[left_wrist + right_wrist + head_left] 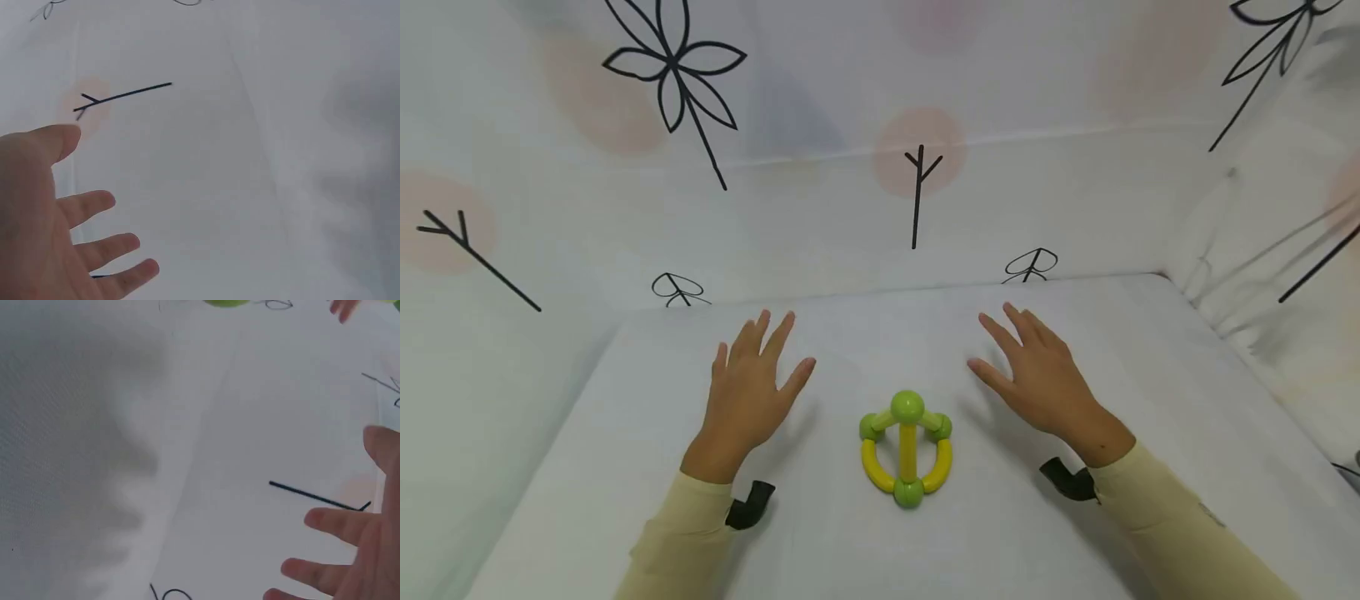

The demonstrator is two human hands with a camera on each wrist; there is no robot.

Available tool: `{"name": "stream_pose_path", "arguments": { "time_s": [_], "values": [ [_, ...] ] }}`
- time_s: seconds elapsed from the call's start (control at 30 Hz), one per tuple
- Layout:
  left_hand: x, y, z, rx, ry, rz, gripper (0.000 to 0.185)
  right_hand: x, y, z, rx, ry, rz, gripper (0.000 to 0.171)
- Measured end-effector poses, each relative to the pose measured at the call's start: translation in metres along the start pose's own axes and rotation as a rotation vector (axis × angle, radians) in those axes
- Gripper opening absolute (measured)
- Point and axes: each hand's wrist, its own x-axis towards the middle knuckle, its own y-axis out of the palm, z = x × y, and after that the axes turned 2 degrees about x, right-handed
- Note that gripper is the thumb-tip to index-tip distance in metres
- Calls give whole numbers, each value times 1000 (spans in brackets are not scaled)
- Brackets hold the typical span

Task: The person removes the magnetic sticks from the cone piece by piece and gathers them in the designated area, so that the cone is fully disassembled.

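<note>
Lying between left hand [747, 404] and right hand [1045, 387], untouched: green-yellow toy [907, 452]

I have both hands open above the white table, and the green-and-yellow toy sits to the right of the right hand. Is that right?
Not quite: the toy sits between the left hand and the right hand, as the head view shows. Both hands are indeed open above the white table.

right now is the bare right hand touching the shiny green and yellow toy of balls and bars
Apart. The head view plainly shows white tabletop between the bare right hand and the green and yellow toy.
</note>
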Motion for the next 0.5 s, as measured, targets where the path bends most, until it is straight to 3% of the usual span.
{"name": "stream_pose_path", "arguments": {
  "time_s": [0.13,0.23,0.33,0.5],
  "values": [
    [-7,-19,-16,-109,114,-218,53,-5,-9,7,79,-103,-91,55],
    [-16,-25,-27,-167,186,-264,45,-12,-15,14,89,-172,-93,40],
    [-25,-22,-39,-231,215,-196,42,-18,-19,20,115,-197,-71,27],
    [-36,-4,-54,-346,164,-43,37,-22,-14,32,239,-251,-124,15]
  ]
}}
